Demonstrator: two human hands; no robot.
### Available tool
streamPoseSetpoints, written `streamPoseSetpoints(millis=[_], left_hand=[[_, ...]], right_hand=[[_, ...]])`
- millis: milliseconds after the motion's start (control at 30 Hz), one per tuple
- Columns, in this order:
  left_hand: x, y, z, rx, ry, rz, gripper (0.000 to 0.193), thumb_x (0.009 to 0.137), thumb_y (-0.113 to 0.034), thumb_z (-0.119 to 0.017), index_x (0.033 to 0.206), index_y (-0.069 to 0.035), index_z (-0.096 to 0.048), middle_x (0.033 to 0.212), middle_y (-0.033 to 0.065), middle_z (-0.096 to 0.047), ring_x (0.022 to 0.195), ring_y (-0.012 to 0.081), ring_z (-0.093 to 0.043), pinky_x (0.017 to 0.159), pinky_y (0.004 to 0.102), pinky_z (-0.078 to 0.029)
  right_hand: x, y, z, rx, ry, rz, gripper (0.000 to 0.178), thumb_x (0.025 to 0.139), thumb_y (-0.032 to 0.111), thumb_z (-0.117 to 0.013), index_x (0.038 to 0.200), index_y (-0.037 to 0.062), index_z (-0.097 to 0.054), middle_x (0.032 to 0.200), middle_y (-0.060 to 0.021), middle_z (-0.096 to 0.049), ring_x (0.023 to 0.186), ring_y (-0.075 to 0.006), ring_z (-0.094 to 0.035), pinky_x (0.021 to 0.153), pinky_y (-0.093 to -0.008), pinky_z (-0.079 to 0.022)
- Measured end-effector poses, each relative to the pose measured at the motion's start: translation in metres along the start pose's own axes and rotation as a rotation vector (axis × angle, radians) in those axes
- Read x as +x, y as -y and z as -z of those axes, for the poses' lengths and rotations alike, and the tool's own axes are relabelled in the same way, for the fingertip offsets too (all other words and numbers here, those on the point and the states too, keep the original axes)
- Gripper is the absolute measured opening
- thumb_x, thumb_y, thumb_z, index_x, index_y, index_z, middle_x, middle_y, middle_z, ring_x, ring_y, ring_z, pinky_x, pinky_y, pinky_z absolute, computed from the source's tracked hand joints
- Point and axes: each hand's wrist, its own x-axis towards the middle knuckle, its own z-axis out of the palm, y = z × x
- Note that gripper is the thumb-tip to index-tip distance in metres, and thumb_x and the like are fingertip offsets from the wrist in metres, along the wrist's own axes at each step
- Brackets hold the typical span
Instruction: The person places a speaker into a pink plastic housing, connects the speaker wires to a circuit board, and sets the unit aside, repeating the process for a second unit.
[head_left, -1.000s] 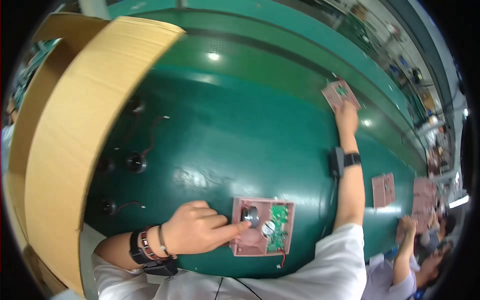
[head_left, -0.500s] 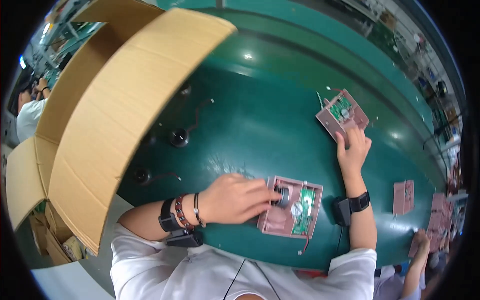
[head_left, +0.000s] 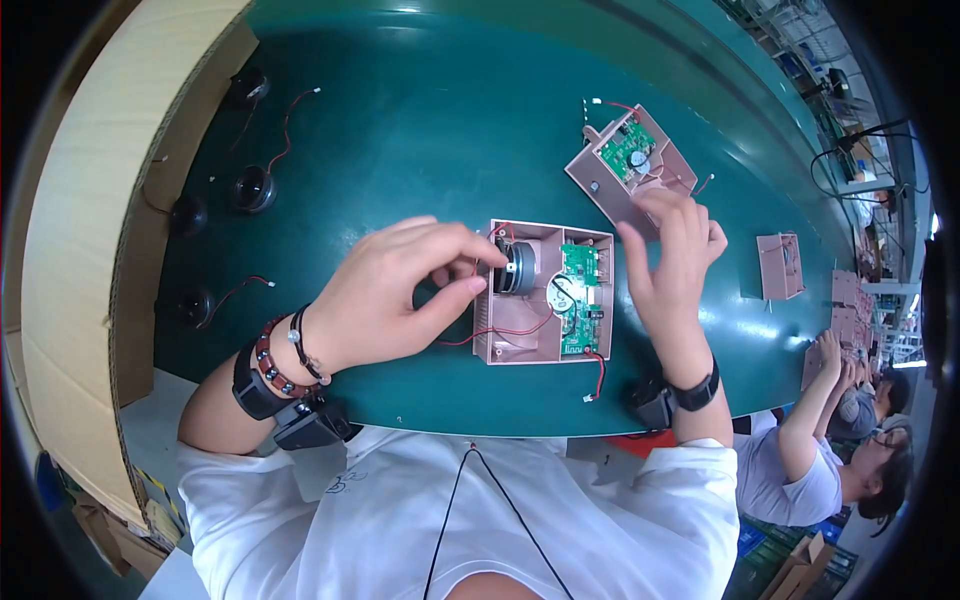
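In front of me a pink plastic housing [head_left: 485, 335] stands open side up. A green circuit board [head_left: 580, 325] lies in its right part, with a red-and-black lead hanging over the near edge. A round black speaker [head_left: 517, 268] sits on its side in the upper left part. My left hand [head_left: 385, 290] has thumb and index finger closed at the speaker's left edge; the exact contact is partly hidden. My right hand [head_left: 675, 265] is at the near corner of a second, tilted pink housing [head_left: 600, 195], its thumb and fingers about the wall.
Several loose black speakers [head_left: 255, 188] with wires lie at left, beside a large cardboard box [head_left: 75, 220]. A smaller pink housing [head_left: 780, 267] stands at right. Farther right, co-workers [head_left: 800, 470] sit along the same green table [head_left: 400, 130], near more pink parts.
The view has shifted, bringing the loose speakers and co-workers more into sight. My left hand has drawn back to the speaker's left edge. A red wire now shows below that hand.
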Motion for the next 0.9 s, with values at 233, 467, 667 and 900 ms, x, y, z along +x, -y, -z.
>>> streamPoseSetpoints(millis=[233,467,667,900], left_hand=[[0.009,-0.010,0.001,-0.122,-0.146,-0.032,0.019,0.089,-0.010,-0.065,0.105,-0.004,-0.058,0.091,0.0041,-0.065,0.078,0.0154,-0.061,0.069,0.0283,-0.047],[0.037,-0.021,-0.007,-0.092,-0.318,0.010,0.033,0.090,-0.012,-0.065,0.117,-0.002,-0.049,0.093,0.0074,-0.065,0.082,0.0165,-0.062,0.071,0.0303,-0.048],[0.067,-0.024,-0.032,-0.116,-0.075,0.012,0.028,0.091,-0.013,-0.065,0.113,0.000,-0.051,0.083,0.0067,-0.066,0.075,0.0155,-0.064,0.065,0.0292,-0.049],[0.079,-0.017,-0.035,-0.275,-0.010,0.088,0.020,0.090,-0.013,-0.066,0.098,0.001,-0.054,0.072,0.0064,-0.065,0.062,0.0164,-0.064,0.057,0.0269,-0.047]], right_hand=[[0.043,0.060,0.013,0.705,0.288,0.370,0.040,0.079,0.004,-0.070,0.117,0.0022,-0.058,0.106,-0.0111,-0.064,0.092,-0.0266,-0.062,0.079,-0.0367,-0.049],[0.045,0.032,0.004,1.149,0.427,-0.129,0.031,0.087,-0.003,-0.061,0.117,-0.0002,-0.057,0.103,-0.0093,-0.064,0.081,-0.0161,-0.063,0.075,-0.0273,-0.052],[0.033,0.005,0.001,1.465,0.339,-0.273,0.025,0.091,-0.004,-0.057,0.116,-0.0002,-0.057,0.102,-0.0075,-0.062,0.086,-0.0129,-0.063,0.078,-0.0259,-0.052],[0.033,-0.002,0.008,1.094,0.302,-0.139,0.015,0.090,-0.001,-0.061,0.105,-0.0008,-0.062,0.106,-0.0082,-0.061,0.091,-0.0157,-0.063,0.080,-0.0270,-0.052]])
